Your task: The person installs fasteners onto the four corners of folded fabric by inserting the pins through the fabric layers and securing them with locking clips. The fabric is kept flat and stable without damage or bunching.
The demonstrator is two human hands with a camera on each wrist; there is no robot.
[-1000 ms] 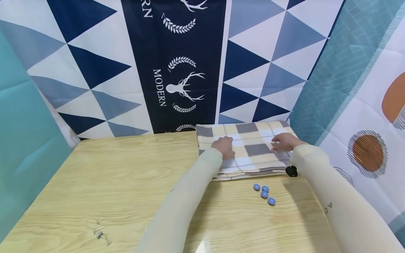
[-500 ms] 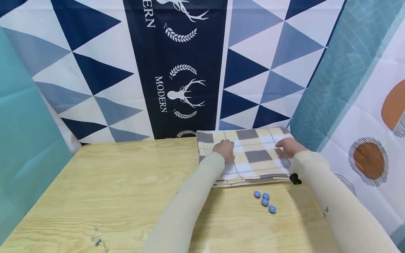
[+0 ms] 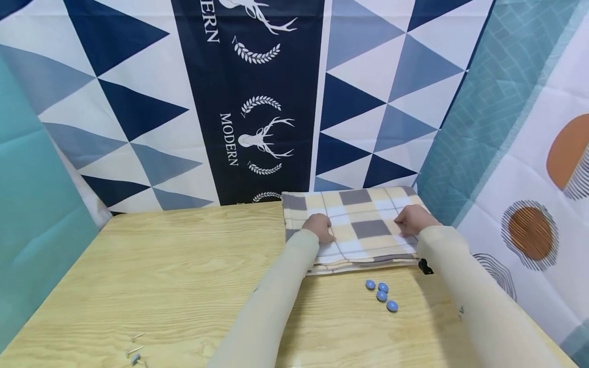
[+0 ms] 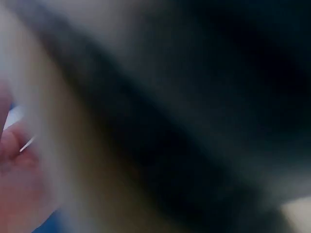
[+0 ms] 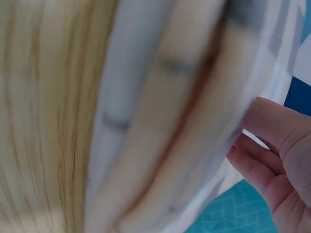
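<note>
A folded plaid blanket in cream, white and grey lies in several layers at the back right of the table. My left hand is on its left part, fingers curled down and pinching the top layer. In the left wrist view a dark blur and the sleeve hide most of the scene; only part of the left hand shows at the edge. On the right part, my right hand pinches the cloth between thumb and fingers. The right wrist view shows the blanket's stacked folds beside the right hand.
Several small, smooth blue ovals lie on the wooden table in front of the blanket. Small nail-like pieces are at the front left. Patterned cloth walls stand close behind and at both sides.
Both hands stay over the blanket while their fingers draw in closer on the cloth. The right hand's thumb and fingers were further apart before. The head view has shifted slightly.
</note>
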